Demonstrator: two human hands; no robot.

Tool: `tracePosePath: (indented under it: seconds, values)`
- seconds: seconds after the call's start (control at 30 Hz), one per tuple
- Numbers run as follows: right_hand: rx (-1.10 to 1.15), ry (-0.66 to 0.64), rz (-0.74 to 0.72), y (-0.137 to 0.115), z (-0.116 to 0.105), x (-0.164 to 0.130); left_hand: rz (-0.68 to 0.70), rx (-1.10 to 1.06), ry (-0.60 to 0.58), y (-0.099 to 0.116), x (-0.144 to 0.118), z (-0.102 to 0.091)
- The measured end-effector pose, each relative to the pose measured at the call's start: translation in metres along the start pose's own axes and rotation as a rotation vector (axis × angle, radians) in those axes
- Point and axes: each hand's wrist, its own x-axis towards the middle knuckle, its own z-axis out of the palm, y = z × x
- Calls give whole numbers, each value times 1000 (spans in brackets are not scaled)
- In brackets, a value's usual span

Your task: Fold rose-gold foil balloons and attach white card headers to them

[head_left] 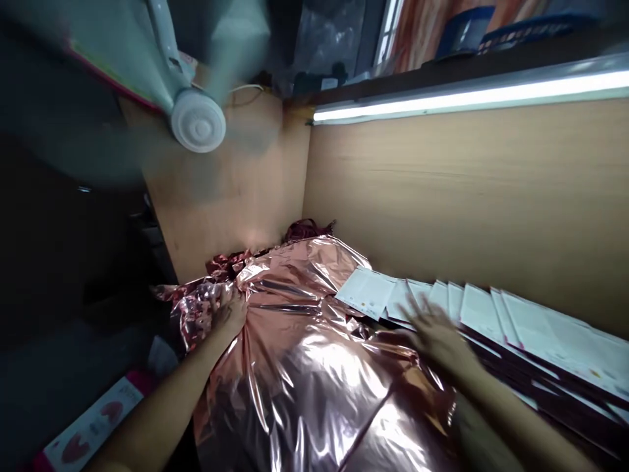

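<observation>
A large rose-gold foil sheet [314, 354] is spread in front of me, shiny and wrinkled. My left hand [230, 313] is closed on its left edge, and creases fan out from that grip. Crumpled fringe-like foil [194, 308] lies just beside that hand. My right hand [437, 331] is blurred by motion, with its fingers spread, over the right side of the sheet. It is close to a row of overlapping white cards or packets [484, 311] with dark red edges. Whether it touches them I cannot tell.
A pale green fan [198, 120] with blurred blades hangs at upper left. Wooden panels [462, 177] close off the back, under a lit tube lamp [472, 98]. Dark red stringy material [307, 229] lies in the corner. A printed white-and-pink packet [91, 426] is at lower left.
</observation>
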Motion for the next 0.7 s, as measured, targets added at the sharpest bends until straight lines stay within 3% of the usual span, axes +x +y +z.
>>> tracePosePath:
  seconds: [0.07,0.13,0.27,0.37,0.47,0.57,0.63,0.7]
  values:
    - [49,-144,-97,-52,6,35,40,33,48,-3,1,3]
    - [54,-263,-16,-81,10,65,71,26,88,-9,3,5]
    - [80,-347,117,-84,10,96,167,-76,147,-24,11,11]
    - [98,-284,141,-62,-6,96,80,-206,137,-36,19,21]
    - [80,-173,224,-20,-39,77,-26,-319,49,-46,30,30]
    - [41,-43,347,37,-74,29,-87,-416,-22,-49,39,27]
    - [60,59,467,76,-89,-12,-88,-524,-26,-45,44,15]
    - [137,54,594,107,-93,-49,-71,-673,5,-36,49,-4]
